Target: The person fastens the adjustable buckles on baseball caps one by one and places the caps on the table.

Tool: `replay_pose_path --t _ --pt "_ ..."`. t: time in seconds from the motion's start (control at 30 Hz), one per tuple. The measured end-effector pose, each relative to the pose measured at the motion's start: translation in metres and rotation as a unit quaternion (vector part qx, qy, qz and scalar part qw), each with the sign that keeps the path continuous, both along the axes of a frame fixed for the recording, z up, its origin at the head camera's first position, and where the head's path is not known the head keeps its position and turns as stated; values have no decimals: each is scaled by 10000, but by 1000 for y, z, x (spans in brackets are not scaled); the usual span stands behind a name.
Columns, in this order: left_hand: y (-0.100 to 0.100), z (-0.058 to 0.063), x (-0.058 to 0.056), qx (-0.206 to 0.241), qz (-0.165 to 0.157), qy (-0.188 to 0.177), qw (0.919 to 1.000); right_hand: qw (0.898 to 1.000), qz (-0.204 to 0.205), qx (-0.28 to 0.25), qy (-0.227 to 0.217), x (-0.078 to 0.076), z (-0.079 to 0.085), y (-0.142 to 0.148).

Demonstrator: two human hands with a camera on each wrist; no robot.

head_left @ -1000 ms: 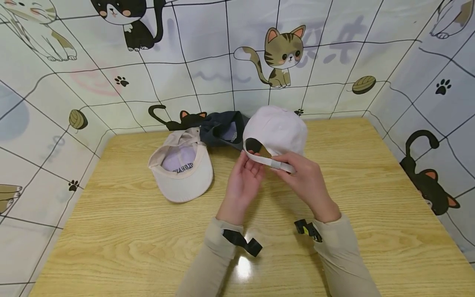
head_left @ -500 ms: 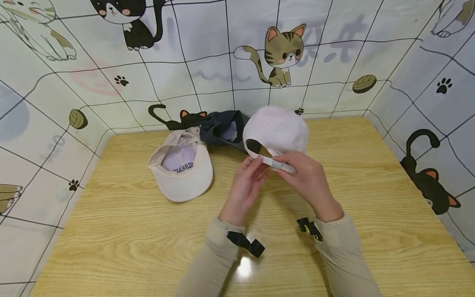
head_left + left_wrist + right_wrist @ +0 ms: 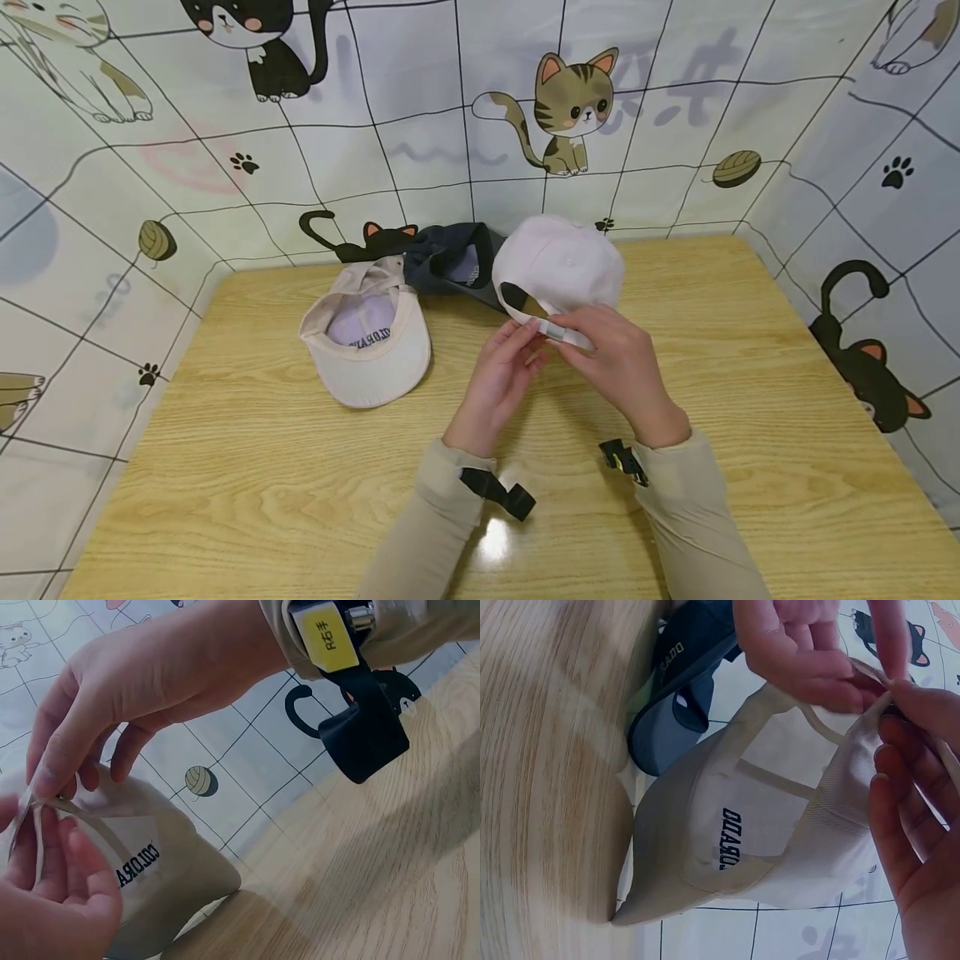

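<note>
A pale, nearly white baseball cap [image 3: 562, 258] is held crown up, its back opening facing me. Its adjustable strap [image 3: 573, 337], with a small metallic buckle [image 3: 554, 331], runs between the two hands. My left hand [image 3: 495, 379] pinches the strap just left of the buckle, thumb on top. On the other side my right hand [image 3: 630, 358] grips the strap's right part between thumb and fingers. Inside the cap, dark lettering [image 3: 730, 838] shows in the right wrist view, where the brim reaches down close to the wooden surface.
Left of the held cap, a beige cap [image 3: 375, 375] lies upturned on the wooden table [image 3: 262, 467], lilac inside. A dark navy cap [image 3: 442, 279] sits behind it, beside the pale one. Cat-printed sheeting [image 3: 420, 92] walls the table at the back and both sides.
My left hand, earlier palm up with its fingers under the strap, has brought its thumb down onto it and slid right toward the buckle. The right hand has barely moved.
</note>
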State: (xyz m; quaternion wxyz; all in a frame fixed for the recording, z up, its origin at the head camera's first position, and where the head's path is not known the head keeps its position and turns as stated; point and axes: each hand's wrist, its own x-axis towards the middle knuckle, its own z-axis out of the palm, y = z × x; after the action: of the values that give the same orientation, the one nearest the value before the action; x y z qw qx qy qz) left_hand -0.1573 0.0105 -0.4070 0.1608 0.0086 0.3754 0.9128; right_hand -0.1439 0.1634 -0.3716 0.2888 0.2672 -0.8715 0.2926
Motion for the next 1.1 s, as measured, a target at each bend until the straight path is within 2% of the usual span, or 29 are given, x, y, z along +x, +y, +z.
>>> replay_pose_path --t 0.13,0.23,0.4,0.5,0.67,0.8,0.97,1.1 --pt "1 1 1 -142 -156 79 9997 10000 10 -46 32 -1 -1 0" --pt "1 1 1 -57 -124 107 9998 9996 209 -151 -73 -1 -1 -1" --pt "0 0 1 169 3 162 9997 9961 585 -332 -576 1 2 -1" --pt "-1 0 0 251 71 194 9995 9913 601 -494 -1062 2 4 -1" --pt "0 1 1 145 197 234 9994 9713 433 -1140 -2044 3 6 2" --pt "1 3 2 19 276 366 9989 9564 196 -1557 -2463 4 8 4" --pt "2 5 2 -162 366 517 9979 9492 -124 -1490 -2770 5 11 5" --pt "2 5 2 -265 372 582 9973 9378 12 -1498 -3133 6 13 5"
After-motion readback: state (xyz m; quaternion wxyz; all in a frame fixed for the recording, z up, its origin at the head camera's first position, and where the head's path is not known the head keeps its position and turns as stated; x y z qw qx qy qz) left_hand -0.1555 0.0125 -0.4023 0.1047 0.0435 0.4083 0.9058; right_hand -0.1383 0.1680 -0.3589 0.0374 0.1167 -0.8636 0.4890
